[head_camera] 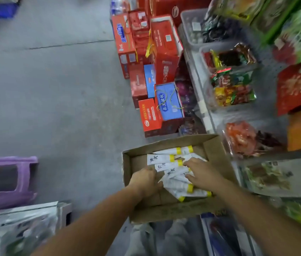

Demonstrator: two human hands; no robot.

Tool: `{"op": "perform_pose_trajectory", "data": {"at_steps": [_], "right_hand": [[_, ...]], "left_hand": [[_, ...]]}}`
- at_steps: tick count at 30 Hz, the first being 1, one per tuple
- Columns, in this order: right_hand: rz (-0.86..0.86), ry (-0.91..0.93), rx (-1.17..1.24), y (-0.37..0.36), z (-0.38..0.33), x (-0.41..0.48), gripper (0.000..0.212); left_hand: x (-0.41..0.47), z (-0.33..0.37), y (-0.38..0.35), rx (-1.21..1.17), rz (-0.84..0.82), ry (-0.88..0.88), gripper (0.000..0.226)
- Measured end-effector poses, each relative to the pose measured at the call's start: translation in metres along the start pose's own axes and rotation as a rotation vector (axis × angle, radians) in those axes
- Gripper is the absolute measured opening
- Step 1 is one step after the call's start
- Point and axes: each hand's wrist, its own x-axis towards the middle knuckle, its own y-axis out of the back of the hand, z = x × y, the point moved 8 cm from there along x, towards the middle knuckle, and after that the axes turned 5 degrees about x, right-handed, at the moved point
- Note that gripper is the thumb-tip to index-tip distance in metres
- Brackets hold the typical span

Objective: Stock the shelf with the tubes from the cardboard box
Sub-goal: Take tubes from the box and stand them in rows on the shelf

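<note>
Reaching with both bare forearms from the bottom edge of the frame into the open cardboard box [127,170] at lower centre. Stretching the left arm up diagonally from lower left, with the left hand [145,179] turned knuckles-up against the left side of the pile of tubes [161,158], fingers curled down and under, out of sight; impossible to tell whether gripping anything. Angling the right arm in from lower right, laying the right hand [201,174] palm-down on top of the pile, fingers spread and fairly straight, resting on the tubes without closing round any. Lying loose and criss-crossed inside the box, between and under the two hands: white tubes with yellow bands and black characters. Standing just right of the box, along the right side of the frame: the shelf [204,108], white-edged, loaded with clear bins [185,19] of coloured snack packets and with flat printed bags. Stacked on the grey floor [53,89] above the box, at upper centre: red and blue gift cartons [164,52] with cord handles. Sitting at the left edge, lower down, well apart from the box: a purple plastic stool [7,182]. Blurred silver packaging in the lower-left corner.
</note>
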Motion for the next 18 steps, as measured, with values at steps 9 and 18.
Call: {"op": "perform_pose_trajectory", "data": {"at_steps": [9, 18], "right_hand": [[-0.074, 0.018, -0.065, -0.067, 0.052, 0.069, 0.043], [-0.161, 0.08, -0.152, -0.107, 0.082, 0.12, 0.038]], "left_hand": [[0.081, -0.028, -0.077, -0.367, -0.079, 0.277, 0.04], [0.144, -0.025, -0.144, -0.917, -0.018, 0.536, 0.025]]}}
